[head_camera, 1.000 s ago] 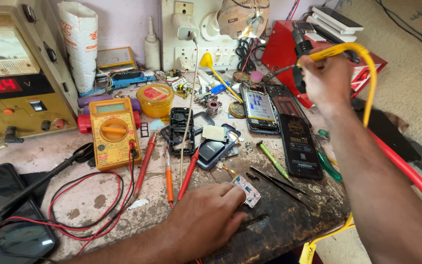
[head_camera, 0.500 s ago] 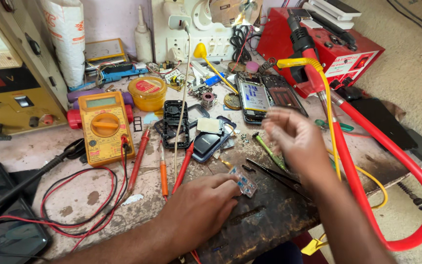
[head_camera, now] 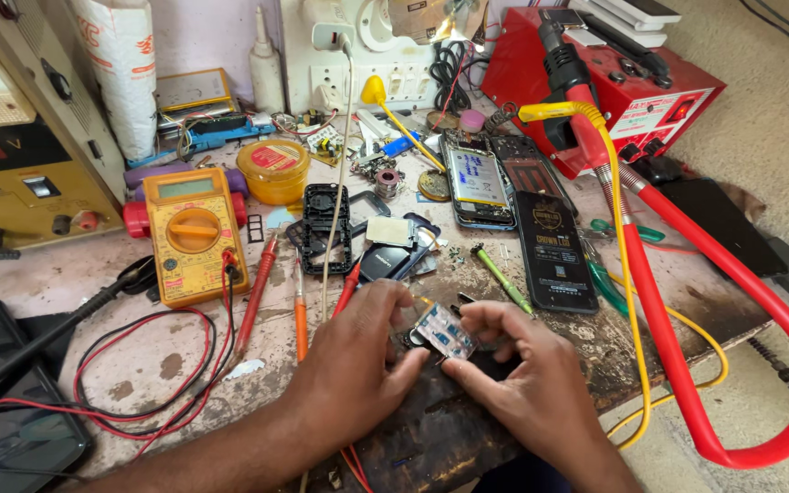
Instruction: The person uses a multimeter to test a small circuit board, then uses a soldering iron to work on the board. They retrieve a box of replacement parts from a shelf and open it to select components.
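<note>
Both hands are on the small circuit board [head_camera: 446, 330] now, near the front edge of the surface. My left hand [head_camera: 358, 365] has stayed put, fingers curled and pinching the board's left side. My right hand [head_camera: 518, 365] was up at the back right corner by the yellow cable [head_camera: 627, 274] a second ago; it has come down, empty, and closed thumb and fingertips on the board's right edge. So the board is lifted slightly off the surface and gripped between both hands, tilted toward me. That means two-handed work on the board can begin. Just beyond it lie a green-handled screwdriver [head_camera: 502, 278] and a black phone [head_camera: 554, 251]; the yellow multimeter [head_camera: 192, 233] sits toward the left with its red leads [head_camera: 139, 365] trailing forward.
</note>
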